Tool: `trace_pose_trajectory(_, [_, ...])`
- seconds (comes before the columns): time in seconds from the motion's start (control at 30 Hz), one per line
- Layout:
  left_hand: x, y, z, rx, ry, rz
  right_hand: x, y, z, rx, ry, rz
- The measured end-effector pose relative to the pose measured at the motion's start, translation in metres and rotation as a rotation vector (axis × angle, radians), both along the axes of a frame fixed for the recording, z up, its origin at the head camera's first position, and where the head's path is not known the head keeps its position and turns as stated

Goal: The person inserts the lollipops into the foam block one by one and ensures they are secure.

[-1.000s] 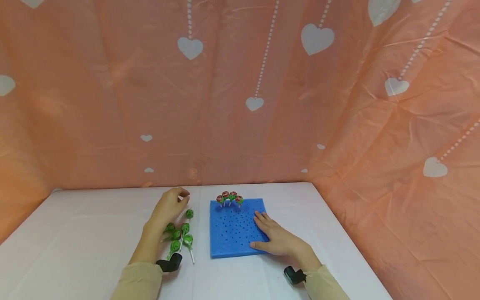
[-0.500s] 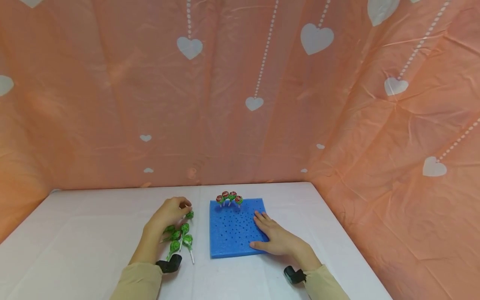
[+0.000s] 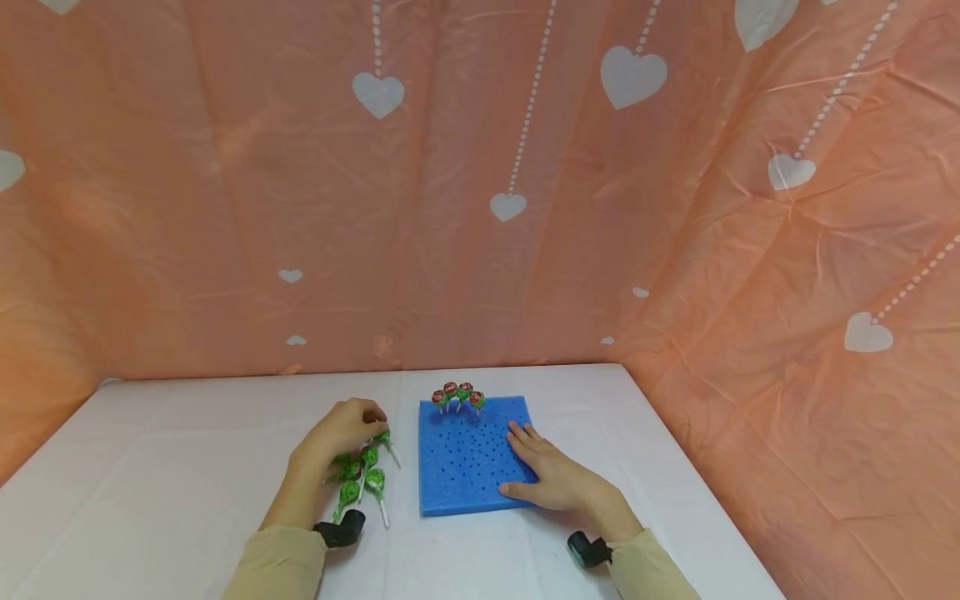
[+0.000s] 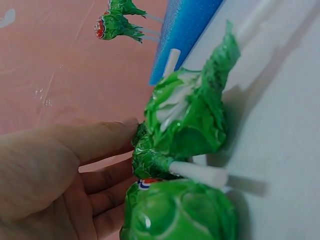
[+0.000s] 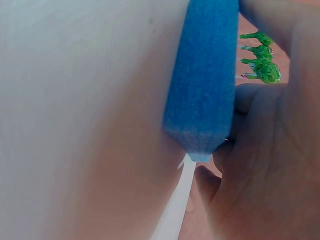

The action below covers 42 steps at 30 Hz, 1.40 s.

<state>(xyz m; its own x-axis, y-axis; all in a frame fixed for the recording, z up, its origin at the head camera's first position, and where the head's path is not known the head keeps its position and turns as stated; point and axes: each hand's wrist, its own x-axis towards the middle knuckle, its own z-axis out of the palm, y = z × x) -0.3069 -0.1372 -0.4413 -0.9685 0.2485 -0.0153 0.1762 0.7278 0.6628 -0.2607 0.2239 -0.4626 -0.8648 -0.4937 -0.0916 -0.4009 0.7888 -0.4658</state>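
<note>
In the head view my left hand [image 3: 343, 432] pinches the green-wrapped head of a lollipop [image 3: 384, 437], its white stick pointing toward the blue foam block. More green lollipops [image 3: 374, 481] lie below and beside that hand; in the left wrist view nearer lollipops [image 4: 185, 115] partly hide the fingertips. The blue foam block [image 3: 457, 483], dotted with small holes, lies flat on the table. Spread over its right side, my right hand [image 3: 558, 479] rests with straight fingers. Several red-and-green lollipops [image 3: 465, 392] stand upright in a row along the foam's back left edge.
White cloth covers the table [image 3: 187, 467]. Behind it and to the right hangs an orange curtain [image 3: 465, 283] with white hearts. Each wrist wears a small black camera, such as the left camera [image 3: 342, 528].
My left hand has come down and slightly right onto the farthest loose lollipop and taken hold of it. That lollipop's stick has swung toward the foam. My right hand has stayed put.
</note>
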Motion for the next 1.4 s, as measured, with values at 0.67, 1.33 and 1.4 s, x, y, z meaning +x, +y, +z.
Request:
trace_pose_trajectory(0.67, [0.0002,0.0013,-0.0018,0.027,0.053,0.001,-0.0005,0.0005,-0.0017,0.004,0.000,-0.005])
trace_pose_trajectory(1.33, [-0.0067,0.0031,0.0034,0.129,0.226,0.030,-0.0004,0.0004,-0.0007,0.001,-0.001,-0.009])
trace_pose_trajectory(1.4, [-0.0063,0.0042,0.0051,0.133,0.247,0.038,-0.0007,0.0005,-0.0006,0.001,0.000,-0.010])
